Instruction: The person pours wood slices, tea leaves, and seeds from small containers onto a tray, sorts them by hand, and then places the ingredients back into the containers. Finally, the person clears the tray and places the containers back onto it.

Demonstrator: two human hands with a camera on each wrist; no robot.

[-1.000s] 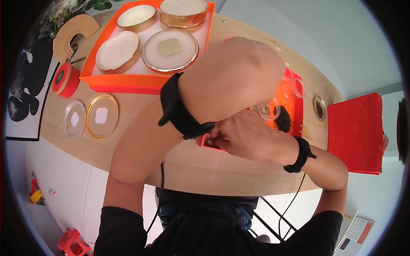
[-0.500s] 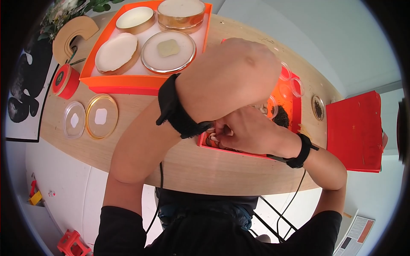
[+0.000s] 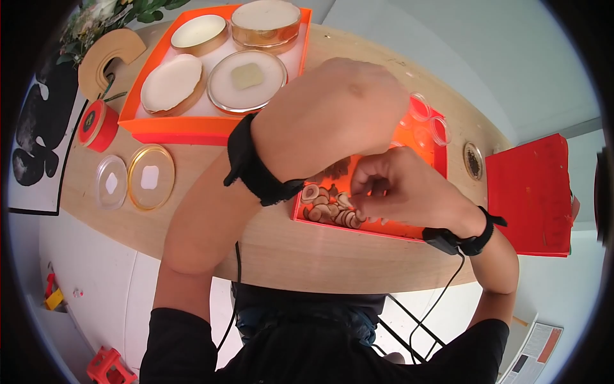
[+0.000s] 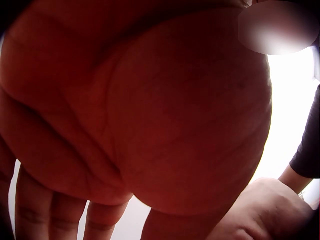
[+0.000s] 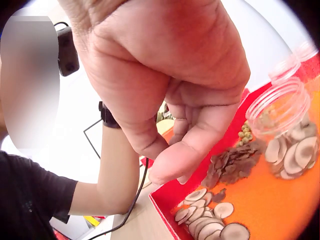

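Note:
My right hand (image 3: 409,195) hovers low over a red-rimmed orange tray (image 3: 406,230), fingers loosely bent. Its fingertips are beside a pile of pale round slices with brown rims (image 3: 329,208) in the tray's near left corner. In the right wrist view, its thumb and forefinger come close together with nothing visible between them. Dark brown flaky pieces (image 5: 235,165) lie behind the slices, and a clear plastic jar (image 5: 280,107) with more slices at it stands beyond. My left hand (image 3: 342,112) arches over the tray's far part. The left wrist view shows its fingers (image 4: 65,215) extended, tips cut off.
A large orange box (image 3: 182,125) with several round containers stands at the back left. Two clear lids (image 3: 150,195) lie left. Past the tray's right side are a small dish of dark bits (image 3: 473,160) and a red box (image 3: 529,198). Cables hang from both wrists.
My right hand has moved right and up off the slices, uncovering the pile in the corner. My left hand has shifted slightly left, along with the whole view.

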